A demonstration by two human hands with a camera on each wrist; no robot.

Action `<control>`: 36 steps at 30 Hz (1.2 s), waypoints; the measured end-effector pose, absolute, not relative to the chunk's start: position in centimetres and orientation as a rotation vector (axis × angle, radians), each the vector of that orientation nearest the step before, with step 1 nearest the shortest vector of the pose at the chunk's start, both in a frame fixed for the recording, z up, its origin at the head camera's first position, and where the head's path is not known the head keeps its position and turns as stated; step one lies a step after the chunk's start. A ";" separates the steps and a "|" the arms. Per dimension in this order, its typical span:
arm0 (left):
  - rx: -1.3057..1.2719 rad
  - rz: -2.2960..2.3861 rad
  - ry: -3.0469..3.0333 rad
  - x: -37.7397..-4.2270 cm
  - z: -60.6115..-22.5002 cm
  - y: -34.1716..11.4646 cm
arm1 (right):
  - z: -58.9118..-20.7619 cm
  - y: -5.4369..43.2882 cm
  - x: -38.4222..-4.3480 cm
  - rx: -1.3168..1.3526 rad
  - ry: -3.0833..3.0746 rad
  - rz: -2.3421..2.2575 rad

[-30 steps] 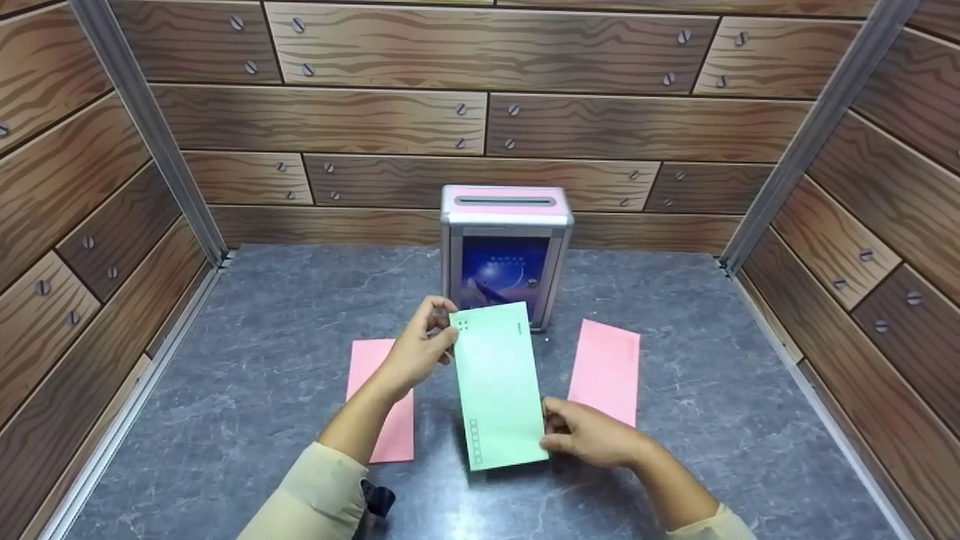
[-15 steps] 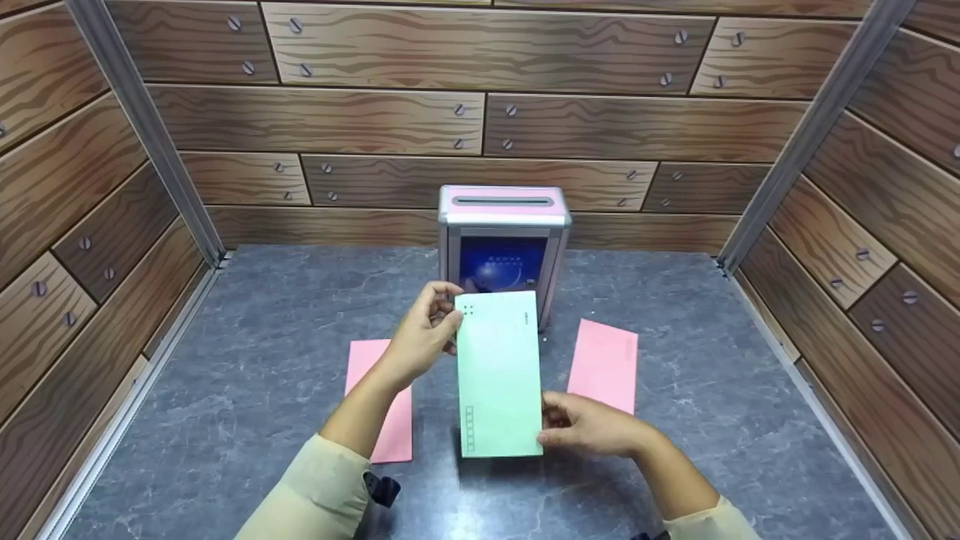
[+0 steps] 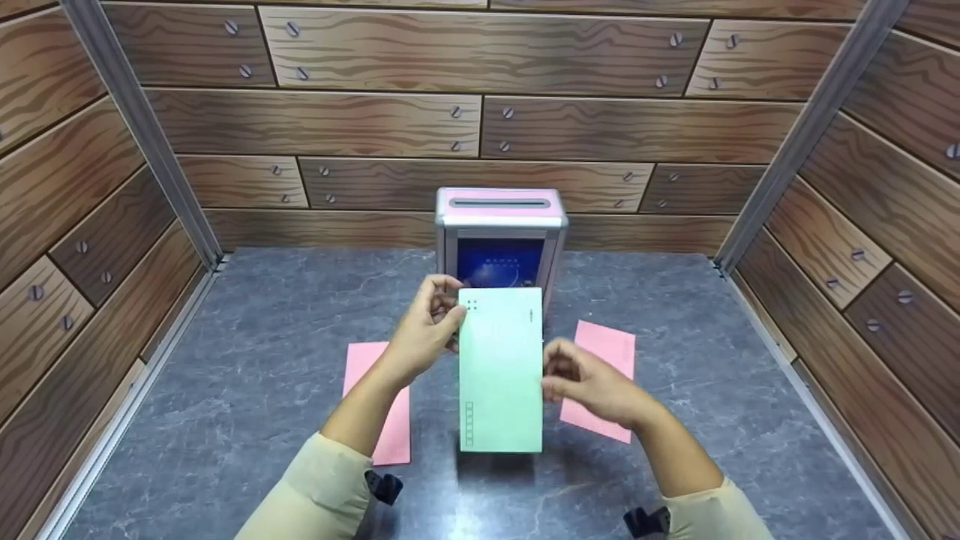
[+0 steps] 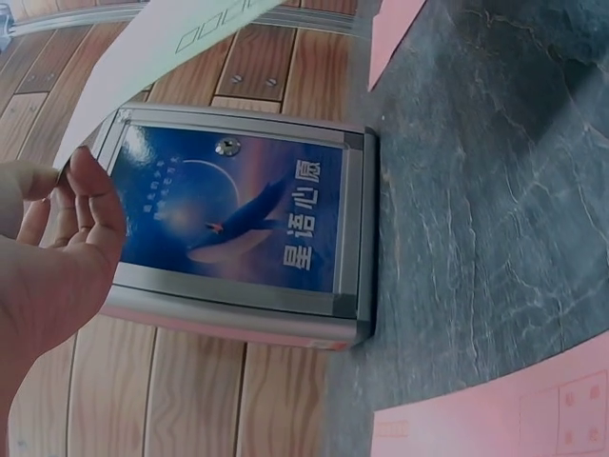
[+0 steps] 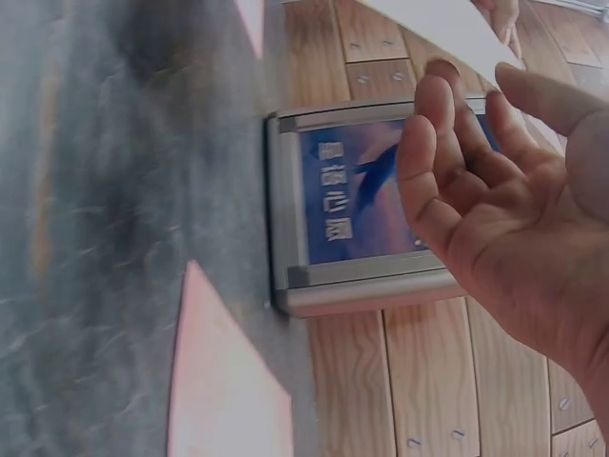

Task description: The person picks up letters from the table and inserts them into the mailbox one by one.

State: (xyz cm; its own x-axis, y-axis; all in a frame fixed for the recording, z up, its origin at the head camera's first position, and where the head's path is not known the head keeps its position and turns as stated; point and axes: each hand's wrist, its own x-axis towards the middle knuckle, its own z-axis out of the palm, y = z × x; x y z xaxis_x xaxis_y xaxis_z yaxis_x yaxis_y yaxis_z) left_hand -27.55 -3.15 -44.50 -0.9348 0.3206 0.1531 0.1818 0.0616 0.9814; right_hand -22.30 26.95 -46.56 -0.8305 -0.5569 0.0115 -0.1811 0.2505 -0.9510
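Note:
A pale green envelope (image 3: 500,375) stands raised over the table in front of the pink-topped box (image 3: 501,202), hiding the lower part of the box's blue front. My left hand (image 3: 426,326) pinches its upper left edge between thumb and fingers. At the middle of its right edge is my right hand (image 3: 592,382), fingers bent and thumb tip right at the paper; I cannot tell whether it pinches. In the right wrist view the envelope (image 5: 457,29) edge passes by the thumb and index fingertips. The box has a long slot (image 3: 500,203) in its top.
One pink envelope (image 3: 394,427) lies on the grey marbled table (image 3: 262,360) at left, partly under my left forearm. Another pink envelope (image 3: 611,349) lies at right, partly behind my right hand. Wood-patterned walls (image 3: 480,124) enclose the back and sides.
The green envelope has risen slightly and straightened upright. My right hand has left its lower right corner and moved up along the edge. My left hand keeps its hold at the upper left.

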 end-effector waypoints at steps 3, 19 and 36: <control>0.517 2.039 2.192 -27.4 -44.3 -3.1 | -45.8 26.5 -22.7 -0.617 2.233 -1.736; 0.564 2.071 2.264 -27.1 -43.7 -2.5 | -43.8 24.7 -23.0 -0.343 2.375 -2.120; 0.691 1.848 2.363 -27.2 -43.1 -2.9 | -42.8 24.2 -24.1 -0.333 2.640 -2.050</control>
